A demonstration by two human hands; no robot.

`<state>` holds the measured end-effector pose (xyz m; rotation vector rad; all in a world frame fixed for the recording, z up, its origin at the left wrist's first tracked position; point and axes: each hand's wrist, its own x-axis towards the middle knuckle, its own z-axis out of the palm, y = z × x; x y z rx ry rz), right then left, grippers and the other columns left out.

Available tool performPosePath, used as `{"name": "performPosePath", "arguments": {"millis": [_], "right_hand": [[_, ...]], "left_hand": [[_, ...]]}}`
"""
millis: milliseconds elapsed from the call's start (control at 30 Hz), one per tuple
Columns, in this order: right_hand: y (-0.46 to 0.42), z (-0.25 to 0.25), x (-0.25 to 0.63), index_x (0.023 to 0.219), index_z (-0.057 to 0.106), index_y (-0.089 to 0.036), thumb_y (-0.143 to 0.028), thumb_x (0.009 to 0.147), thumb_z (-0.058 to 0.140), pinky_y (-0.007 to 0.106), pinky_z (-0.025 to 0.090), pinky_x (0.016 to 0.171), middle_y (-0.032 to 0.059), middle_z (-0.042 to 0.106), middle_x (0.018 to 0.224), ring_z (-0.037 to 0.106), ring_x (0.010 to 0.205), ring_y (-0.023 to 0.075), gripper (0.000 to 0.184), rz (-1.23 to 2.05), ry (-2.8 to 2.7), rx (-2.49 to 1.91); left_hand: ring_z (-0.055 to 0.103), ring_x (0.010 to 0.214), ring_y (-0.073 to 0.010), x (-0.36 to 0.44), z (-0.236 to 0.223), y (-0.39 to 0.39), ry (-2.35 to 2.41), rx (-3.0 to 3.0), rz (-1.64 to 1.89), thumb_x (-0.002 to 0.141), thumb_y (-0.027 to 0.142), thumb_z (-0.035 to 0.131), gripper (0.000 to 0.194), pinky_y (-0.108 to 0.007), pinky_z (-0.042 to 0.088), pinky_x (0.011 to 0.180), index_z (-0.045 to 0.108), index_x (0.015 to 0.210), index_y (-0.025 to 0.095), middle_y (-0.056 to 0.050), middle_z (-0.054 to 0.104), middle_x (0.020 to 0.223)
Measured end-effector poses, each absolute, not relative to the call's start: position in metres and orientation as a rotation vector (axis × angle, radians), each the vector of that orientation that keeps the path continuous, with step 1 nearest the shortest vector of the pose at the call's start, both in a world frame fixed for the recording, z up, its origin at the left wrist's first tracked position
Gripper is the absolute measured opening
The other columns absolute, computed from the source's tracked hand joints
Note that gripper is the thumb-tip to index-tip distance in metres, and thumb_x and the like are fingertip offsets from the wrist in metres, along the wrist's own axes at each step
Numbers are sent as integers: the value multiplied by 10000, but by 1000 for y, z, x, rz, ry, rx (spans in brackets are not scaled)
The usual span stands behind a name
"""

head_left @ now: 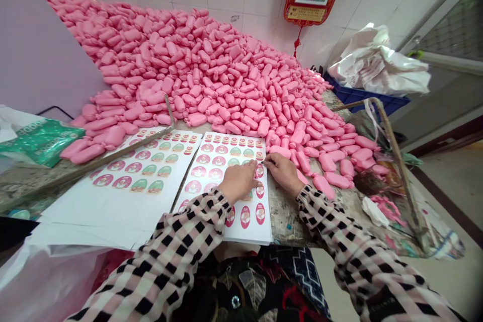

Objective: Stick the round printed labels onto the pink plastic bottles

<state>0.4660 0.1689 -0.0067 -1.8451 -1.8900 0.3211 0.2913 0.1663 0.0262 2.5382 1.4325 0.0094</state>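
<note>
My left hand (240, 179) lies on a white sheet of stickers (224, 214), its fingers stretched towards the right edge. Beside it, my right hand (284, 172) is closed in a pinch at that edge, close to a pink oval sticker (259, 171). What its fingertips hold is too small to make out. The sheet carries pink and green labels in rows. Another stack of sticker sheets (113, 206) lies to the left. Just beyond my right hand rests a pink bottle-shaped piece (280, 151).
A large heap of pink pieces (196, 60) covers the back of the table, against the tiled wall. Bent metal bars (113, 156) (396, 156) rise at both sides. A green packet (45, 141) lies left; a blue crate (362, 98) with white bags (381, 63) stands right.
</note>
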Motion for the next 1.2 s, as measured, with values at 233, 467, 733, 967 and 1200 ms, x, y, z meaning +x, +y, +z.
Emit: {"name": "performPosePath", "arguments": {"millis": [233,467,733,967,1200], "right_hand": [[170,-5,468,859,621,-249,-336,833,513,254,351,641,-21,669,929,576,826,158,142,344,-1967,-1805],[171,-7,472,859,628,-229,-306,822,513,258,376,680,-8,666,894,568,826,160,144,433,-1937,-1747],[165,0,472,884,634,-237,-297,840,498,253,350,659,-4,662,906,568,835,153,155,326,-2032,-1756],[166,5,475,880,632,-233,-283,824,516,251,372,668,-12,668,886,574,826,157,139,476,-1987,-1727],[164,7,474,888,644,-236,-293,830,518,259,370,676,4,670,917,577,848,165,151,393,-2037,-1757]], "left_hand": [[588,1014,-290,291,28,166,1439,2510,-4,763,492,580,701,-369,441,789,312,1359,240,-88,594,1196],[571,1048,-267,291,30,167,1427,2488,-9,767,497,577,588,-357,432,807,397,1285,286,-60,563,1239],[606,962,-260,289,28,166,1424,2507,27,765,519,569,503,-347,436,765,445,1196,292,-45,624,1105],[615,935,-265,289,25,167,1421,2515,48,751,509,588,486,-352,441,740,449,1159,285,-41,637,1065],[609,950,-266,288,27,166,1425,2504,35,758,511,578,486,-362,435,763,448,1171,290,-42,628,1094]]}}
